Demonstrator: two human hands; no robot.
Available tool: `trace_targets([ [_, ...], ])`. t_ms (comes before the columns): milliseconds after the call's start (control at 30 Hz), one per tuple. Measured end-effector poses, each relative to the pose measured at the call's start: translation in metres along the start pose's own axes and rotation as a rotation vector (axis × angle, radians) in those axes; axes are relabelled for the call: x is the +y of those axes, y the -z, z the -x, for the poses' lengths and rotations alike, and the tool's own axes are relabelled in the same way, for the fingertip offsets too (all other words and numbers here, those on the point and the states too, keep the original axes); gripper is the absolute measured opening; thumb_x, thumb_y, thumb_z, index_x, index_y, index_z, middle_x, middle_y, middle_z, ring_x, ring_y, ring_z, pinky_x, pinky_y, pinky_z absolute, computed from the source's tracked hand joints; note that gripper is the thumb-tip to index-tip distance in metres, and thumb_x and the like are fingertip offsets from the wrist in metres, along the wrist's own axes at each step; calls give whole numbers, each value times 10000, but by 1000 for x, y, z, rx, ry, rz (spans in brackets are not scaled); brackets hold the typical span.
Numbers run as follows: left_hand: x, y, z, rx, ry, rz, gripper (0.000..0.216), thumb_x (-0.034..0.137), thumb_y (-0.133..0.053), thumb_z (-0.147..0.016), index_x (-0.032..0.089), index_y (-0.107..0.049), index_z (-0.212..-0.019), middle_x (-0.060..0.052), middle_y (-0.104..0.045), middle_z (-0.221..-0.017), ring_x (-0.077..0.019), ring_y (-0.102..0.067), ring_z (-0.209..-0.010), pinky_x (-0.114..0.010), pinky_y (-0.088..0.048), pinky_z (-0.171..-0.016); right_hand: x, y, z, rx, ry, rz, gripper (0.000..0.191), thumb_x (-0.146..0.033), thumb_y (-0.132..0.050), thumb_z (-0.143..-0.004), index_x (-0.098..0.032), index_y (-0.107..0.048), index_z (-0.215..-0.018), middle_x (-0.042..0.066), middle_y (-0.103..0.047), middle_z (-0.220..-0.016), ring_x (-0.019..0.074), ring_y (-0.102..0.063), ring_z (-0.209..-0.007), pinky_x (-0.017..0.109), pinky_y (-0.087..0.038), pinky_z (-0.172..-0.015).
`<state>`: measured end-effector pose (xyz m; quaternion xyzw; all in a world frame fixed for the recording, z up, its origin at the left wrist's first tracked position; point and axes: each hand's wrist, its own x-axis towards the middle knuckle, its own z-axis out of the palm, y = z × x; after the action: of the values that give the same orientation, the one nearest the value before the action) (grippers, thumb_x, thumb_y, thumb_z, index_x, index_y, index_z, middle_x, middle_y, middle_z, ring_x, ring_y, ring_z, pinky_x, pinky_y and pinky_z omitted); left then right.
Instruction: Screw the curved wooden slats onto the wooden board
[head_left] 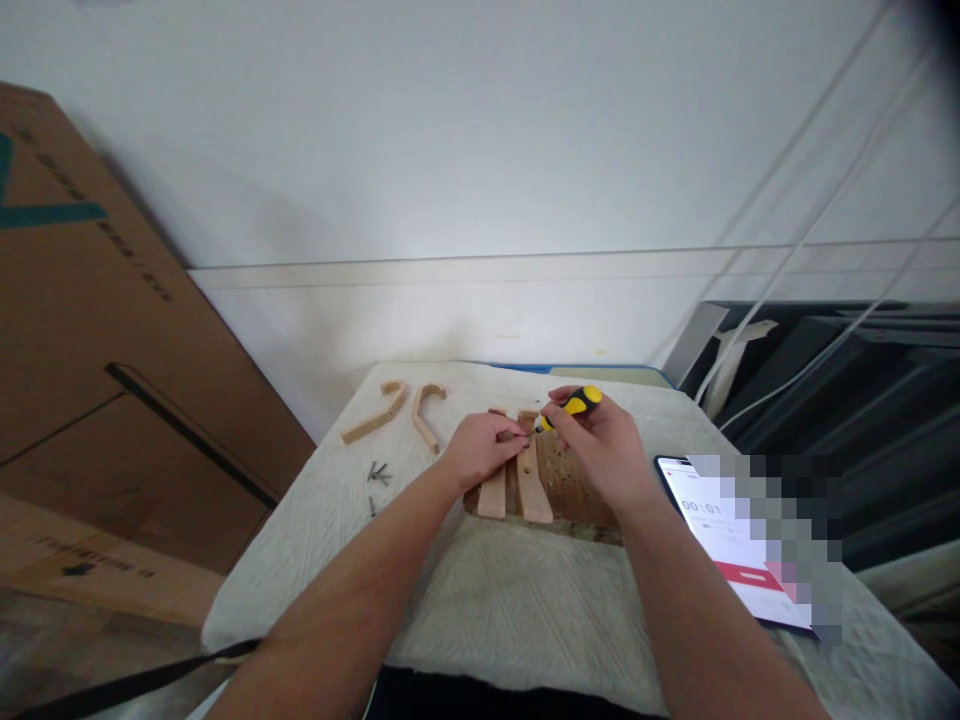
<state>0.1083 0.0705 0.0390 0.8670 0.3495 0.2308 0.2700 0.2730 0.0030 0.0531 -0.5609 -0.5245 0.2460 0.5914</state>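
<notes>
My right hand [600, 445] is closed around a yellow and black screwdriver [574, 404], its tip pointing left and down at a wooden hook. My left hand [480, 448] pinches something small, perhaps a screw, at the screwdriver's tip. Under both hands lies a brown wooden board [564, 490] with two pale wooden hooks [534, 490] lying on it side by side. Two more loose curved wooden hooks [426, 410] lie on the white cloth to the left. Several dark screws [378, 474] lie near them.
A white cloth [480, 600] covers the small table. A phone [731, 540] with a lit timer screen lies at the right. A big cardboard box [97, 360] leans against the wall on the left. Dark panels and white cables stand at the right.
</notes>
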Motion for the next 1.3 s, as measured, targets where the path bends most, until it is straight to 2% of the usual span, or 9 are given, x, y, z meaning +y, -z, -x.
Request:
trace_targets([
  [200, 2, 2, 0, -12, -3, -8, 236, 288, -565, -855, 166, -758, -914, -19, -719, -796, -141, -597, -739, -218, -396, -665, -3, -2, -2, -21, -11, -5, 342, -405, -680, -763, -168, -647, -1008, 41, -706, -804, 171, -647, -666, 321, -501, -642],
  [467, 3, 3, -2, -36, -20, -68, 222, 265, -554, -858, 168, -753, -865, -16, -712, -795, -135, -579, -721, -215, -376, -642, -1, -7, -3, -96, 7, -164, 328, -376, -666, -782, -190, -623, -1049, 88, -722, -1019, 203, -683, -885, 370, -538, -795],
  [633, 2, 1, -2, -46, -12, -80, 205, 288, -585, -850, 181, -759, -871, -14, -726, -805, -140, -593, -730, -220, -388, -659, 7, -9, -7, -82, 49, -67, 319, -404, -650, -803, -189, -641, -1038, 95, -717, -1018, 225, -672, -947, 405, -505, -879],
  [800, 7, -1, 0, -23, -21, -143, 214, 294, -573, -860, 191, -761, -851, -20, -733, -807, -140, -594, -719, -233, -379, -661, 12, -9, -10, 15, 82, 60, 288, -426, -664, -793, -193, -664, -963, 79, -714, -966, 222, -664, -877, 386, -504, -816],
  [967, 14, 4, 3, -64, 7, -209, 202, 235, -567, -825, 165, -736, -740, -3, -669, -666, -116, -522, -611, -233, -325, -581, 9, -8, -6, -30, 28, -25, 322, -448, -645, -808, -193, -667, -1003, 61, -711, -926, 190, -648, -797, 335, -495, -724],
  [1100, 6, 12, 2, -145, -36, -101, 166, 250, -609, -801, 172, -749, -843, 13, -668, -701, -111, -529, -631, -216, -345, -595, 8, -8, -6, -38, 28, -24, 332, -449, -638, -811, -180, -672, -1001, 60, -709, -904, 178, -633, -758, 317, -481, -699],
  [1200, 0, 16, 1, -188, -63, -68, 229, 314, -646, -808, 172, -751, -954, -3, -690, -775, -118, -547, -649, -218, -361, -606, 8, -8, -6, -15, 41, 95, 346, -464, -615, -823, -169, -673, -995, 52, -697, -826, 167, -607, -666, 308, -456, -633],
  [1300, -1, 15, 0, -187, -55, -78, 260, 357, -659, -814, 178, -749, -980, -17, -705, -807, -130, -568, -672, -221, -375, -616, 5, -8, -6, 12, 75, 222, 355, -476, -597, -833, -166, -673, -989, 37, -670, -721, 162, -577, -595, 299, -431, -585],
])
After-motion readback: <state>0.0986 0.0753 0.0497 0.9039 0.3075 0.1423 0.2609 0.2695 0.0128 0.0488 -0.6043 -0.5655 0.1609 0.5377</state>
